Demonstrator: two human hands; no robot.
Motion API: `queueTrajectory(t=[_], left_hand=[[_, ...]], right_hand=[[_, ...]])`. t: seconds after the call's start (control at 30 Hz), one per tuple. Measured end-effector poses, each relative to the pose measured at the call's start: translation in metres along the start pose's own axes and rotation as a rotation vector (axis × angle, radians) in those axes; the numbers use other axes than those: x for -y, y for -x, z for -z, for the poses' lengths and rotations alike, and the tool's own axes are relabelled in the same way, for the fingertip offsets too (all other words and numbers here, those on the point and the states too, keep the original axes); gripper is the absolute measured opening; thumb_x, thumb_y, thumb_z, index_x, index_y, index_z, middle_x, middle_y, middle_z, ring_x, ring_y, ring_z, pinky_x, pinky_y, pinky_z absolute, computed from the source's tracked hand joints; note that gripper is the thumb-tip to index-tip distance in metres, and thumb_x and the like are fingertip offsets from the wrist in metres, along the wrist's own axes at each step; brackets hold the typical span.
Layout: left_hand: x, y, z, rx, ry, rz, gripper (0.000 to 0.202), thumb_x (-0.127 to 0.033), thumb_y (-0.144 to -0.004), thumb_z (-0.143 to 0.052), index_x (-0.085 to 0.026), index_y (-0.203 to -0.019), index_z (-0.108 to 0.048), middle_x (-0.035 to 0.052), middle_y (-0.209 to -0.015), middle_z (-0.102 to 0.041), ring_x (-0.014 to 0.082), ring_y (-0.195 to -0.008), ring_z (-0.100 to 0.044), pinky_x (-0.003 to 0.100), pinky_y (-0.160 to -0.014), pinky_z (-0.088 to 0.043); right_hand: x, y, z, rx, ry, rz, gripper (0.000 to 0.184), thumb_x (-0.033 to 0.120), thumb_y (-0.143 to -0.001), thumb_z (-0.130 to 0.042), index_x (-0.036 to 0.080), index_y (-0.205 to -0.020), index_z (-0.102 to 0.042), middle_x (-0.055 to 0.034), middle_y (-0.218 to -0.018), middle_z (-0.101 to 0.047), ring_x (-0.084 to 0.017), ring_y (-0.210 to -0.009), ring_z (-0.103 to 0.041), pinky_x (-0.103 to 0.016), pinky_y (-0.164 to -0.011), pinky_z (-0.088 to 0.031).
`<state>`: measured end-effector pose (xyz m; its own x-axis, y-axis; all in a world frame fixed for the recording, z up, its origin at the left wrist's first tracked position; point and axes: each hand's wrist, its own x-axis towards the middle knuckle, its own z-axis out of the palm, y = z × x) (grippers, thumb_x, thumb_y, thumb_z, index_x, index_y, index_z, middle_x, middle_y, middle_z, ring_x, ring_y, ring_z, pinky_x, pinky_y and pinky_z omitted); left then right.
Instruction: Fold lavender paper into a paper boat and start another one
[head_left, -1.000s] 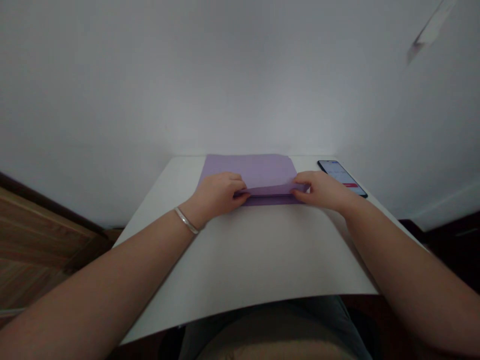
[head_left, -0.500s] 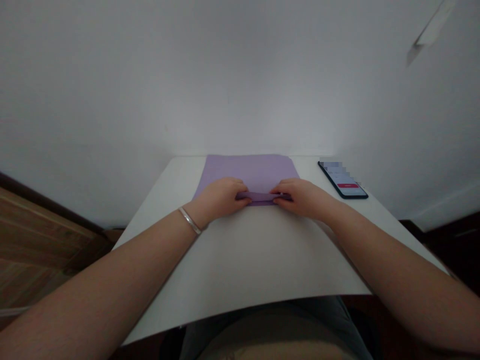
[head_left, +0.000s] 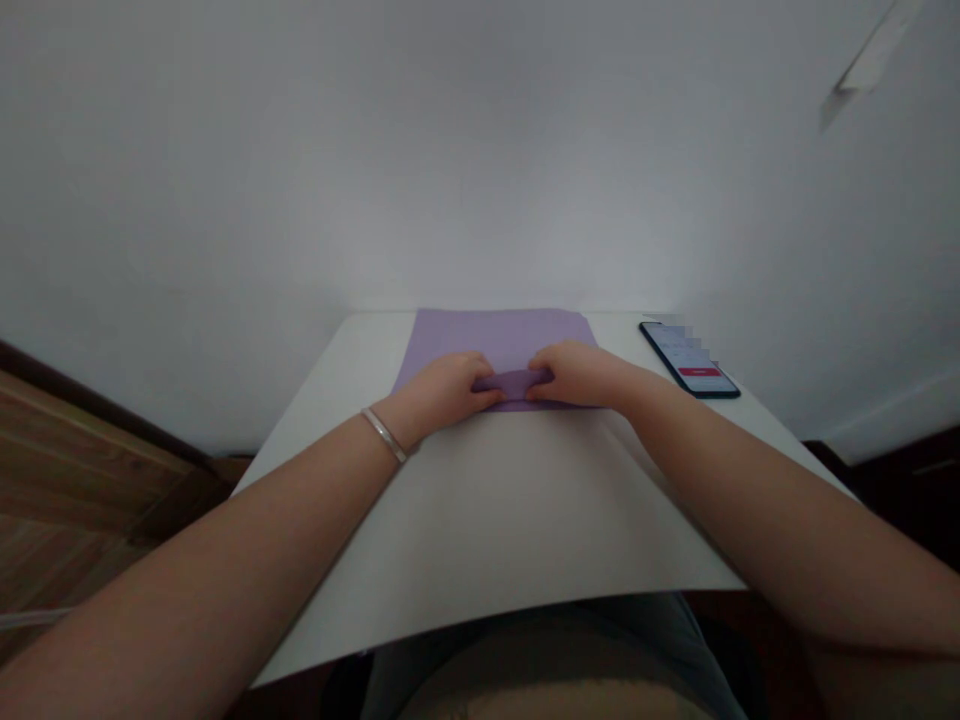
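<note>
A sheet of purple paper (head_left: 501, 334) lies on the far half of a white table (head_left: 487, 510), its near edge folded up into a narrow strip. My left hand (head_left: 442, 390), with a silver bracelet on the wrist, pinches the left part of that folded strip. My right hand (head_left: 574, 374) pinches the strip just to the right, the fingertips of both hands nearly meeting at the middle. Both hands rest on the paper with fingers curled.
A black phone (head_left: 690, 358) with a lit screen lies at the table's far right. A pale wall rises right behind the table. Wooden floor shows at the left, and my lap sits under the near table edge.
My right hand slid left along the folded edge of the purple paper, closing in on the left hand. The raised flap has been pressed down flatter. The left hand stayed nearly still.
</note>
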<state>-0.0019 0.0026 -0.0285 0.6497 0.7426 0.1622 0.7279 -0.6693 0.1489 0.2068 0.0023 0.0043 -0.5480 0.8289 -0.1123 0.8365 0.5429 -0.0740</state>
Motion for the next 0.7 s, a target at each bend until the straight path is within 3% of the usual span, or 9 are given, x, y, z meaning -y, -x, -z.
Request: queueTrajectory(t=[0.37, 0.7], left_hand=[[0.002, 0.0, 0.014, 0.103, -0.043, 0.104, 0.029, -0.043, -0.081, -0.061, -0.016, -0.091, -0.069, 0.0048, -0.086, -0.069, 0.0176, -0.072, -0.061, 0.025, -0.061, -0.04], [0.008, -0.001, 0.011, 0.13, 0.07, 0.147, 0.029, -0.041, -0.078, -0.062, -0.018, -0.093, -0.071, 0.0036, -0.086, -0.072, 0.0171, -0.07, -0.061, 0.024, -0.059, -0.038]], right_hand=[[-0.014, -0.003, -0.009, 0.028, -0.188, 0.009, 0.025, 0.034, -0.078, -0.061, 0.022, -0.096, -0.072, -0.0045, -0.086, -0.073, -0.019, -0.074, -0.063, -0.026, -0.061, -0.041], [-0.007, -0.002, -0.008, 0.035, -0.068, 0.01, 0.031, 0.038, -0.079, -0.057, 0.021, -0.1, -0.071, -0.0085, -0.092, -0.073, -0.022, -0.078, -0.064, -0.028, -0.062, -0.042]])
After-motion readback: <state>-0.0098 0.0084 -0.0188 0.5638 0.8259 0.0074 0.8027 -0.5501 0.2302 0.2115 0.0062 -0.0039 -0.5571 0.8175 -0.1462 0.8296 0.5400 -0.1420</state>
